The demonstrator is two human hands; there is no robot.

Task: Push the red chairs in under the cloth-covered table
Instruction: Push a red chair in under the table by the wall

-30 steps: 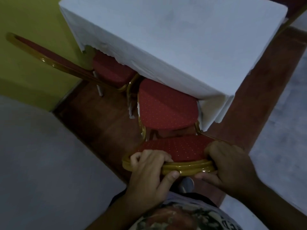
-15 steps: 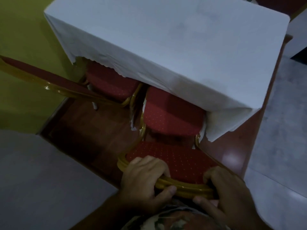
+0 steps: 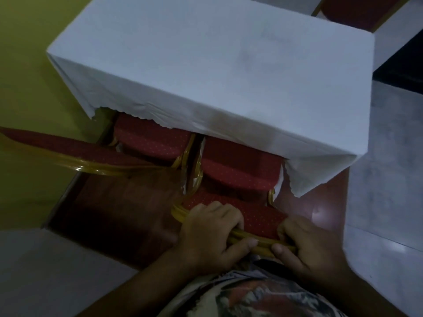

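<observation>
A white cloth-covered table [image 3: 206, 65] fills the upper middle of the view. Directly below me stands a red chair [image 3: 238, 167] with a gold frame, its seat partly under the hanging cloth. My left hand [image 3: 210, 234] and my right hand [image 3: 311, 248] both grip the gold top rail of its backrest [image 3: 258, 219], thumbs on the near side. A second red chair [image 3: 151, 138] sits to the left, its seat also partly under the cloth and its backrest [image 3: 68, 149] stretching toward the left edge.
A yellow-green wall [image 3: 29, 65] runs along the left. The floor under the chairs is dark reddish wood [image 3: 123, 207], with pale grey tiles [image 3: 389, 156] on the right. Another red chair [image 3: 357, 8] and a white cloth show at the top right.
The chair I hold has slid further under the cloth, so less of its seat shows. My view has shifted forward over the table, and both hands stay on the backrest rail.
</observation>
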